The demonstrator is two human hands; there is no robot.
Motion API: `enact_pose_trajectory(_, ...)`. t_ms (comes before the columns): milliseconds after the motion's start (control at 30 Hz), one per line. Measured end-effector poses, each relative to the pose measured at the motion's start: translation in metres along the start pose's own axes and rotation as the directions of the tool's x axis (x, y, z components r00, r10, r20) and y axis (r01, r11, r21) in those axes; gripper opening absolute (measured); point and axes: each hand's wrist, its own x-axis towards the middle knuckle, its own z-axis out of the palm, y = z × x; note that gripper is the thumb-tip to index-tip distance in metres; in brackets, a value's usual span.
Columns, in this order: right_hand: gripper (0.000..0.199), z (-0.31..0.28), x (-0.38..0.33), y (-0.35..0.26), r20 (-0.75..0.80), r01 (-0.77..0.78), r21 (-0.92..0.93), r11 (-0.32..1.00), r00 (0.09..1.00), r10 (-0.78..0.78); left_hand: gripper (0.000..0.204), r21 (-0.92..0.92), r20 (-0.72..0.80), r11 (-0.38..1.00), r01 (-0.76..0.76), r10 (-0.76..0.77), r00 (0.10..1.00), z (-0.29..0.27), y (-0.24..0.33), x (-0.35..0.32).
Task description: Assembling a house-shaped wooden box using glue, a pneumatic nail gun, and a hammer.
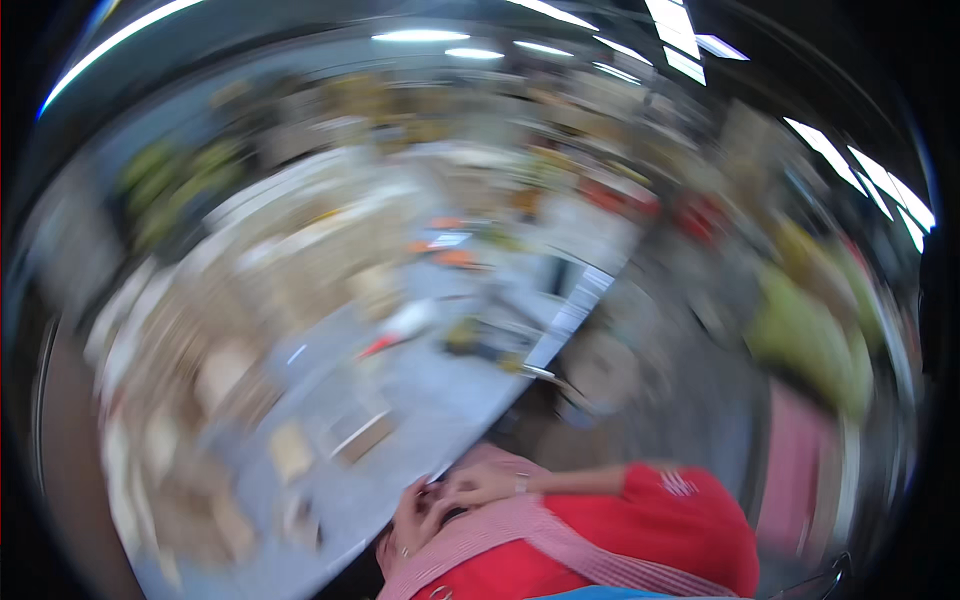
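Both hands are close together in front of my pink striped apron (480, 535), beside the near edge of the grey table (430, 385). My left hand (408, 518) has its fingers bent. My right hand (480, 485), with a band at the wrist, reaches over to meet it, fingers curled. Something small and dark shows between them, too blurred to name. On the tabletop closest to the hands lie a flat tan piece with a white edge (368, 438) and a pale tan block (290, 450).
A white bottle with a red tip (408, 320) lies farther along the table, with orange items (455, 257) beyond. Stacked tan pieces (250, 300) crowd the left side. At right are yellow-green sacks (810, 335) and a pink panel (790, 470). Motion smears most surroundings.
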Motion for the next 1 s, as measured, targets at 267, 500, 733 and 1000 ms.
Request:
enact_pose_trajectory(267,0.022,0.008,-0.078,0.005,-0.626,0.05,0.207,0.977,0.774,0.093,0.037,-0.174,0.564,0.946,0.273,-0.132,0.815,0.058,0.045,0.054)
enact_pose_trajectory(500,0.02,0.019,-0.135,0.032,-0.642,0.162,0.618,0.769,0.669,0.375,0.034,-0.057,0.821,0.897,0.438,-0.207,0.532,0.109,0.027,0.061)
enact_pose_trajectory(733,0.019,0.007,-0.153,0.068,-0.606,0.378,0.739,0.558,0.734,0.306,0.03,0.055,0.77,0.892,0.449,-0.324,0.55,0.144,0.037,0.063)
enact_pose_trajectory(1000,0.018,-0.004,-0.163,0.095,-0.581,0.356,0.763,0.539,0.742,0.333,0.036,0.163,0.723,0.941,0.296,-0.318,0.613,0.17,0.039,0.067)
